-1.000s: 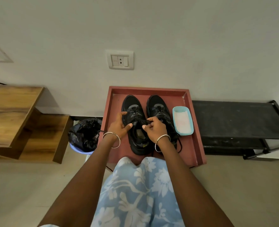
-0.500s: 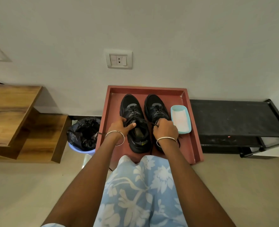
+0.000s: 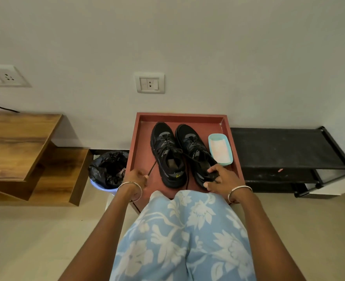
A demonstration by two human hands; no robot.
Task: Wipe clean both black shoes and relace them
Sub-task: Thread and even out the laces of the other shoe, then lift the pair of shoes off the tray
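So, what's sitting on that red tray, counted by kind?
Black shoes: 2
Teal dish: 1
Total: 3

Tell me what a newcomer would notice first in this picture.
Two black shoes, the left shoe and right shoe, stand side by side in a red tray against the wall. The left hand pinches a black lace beside the left shoe, while the right hand grips the right shoe's heel; a teal dish sits right of them.
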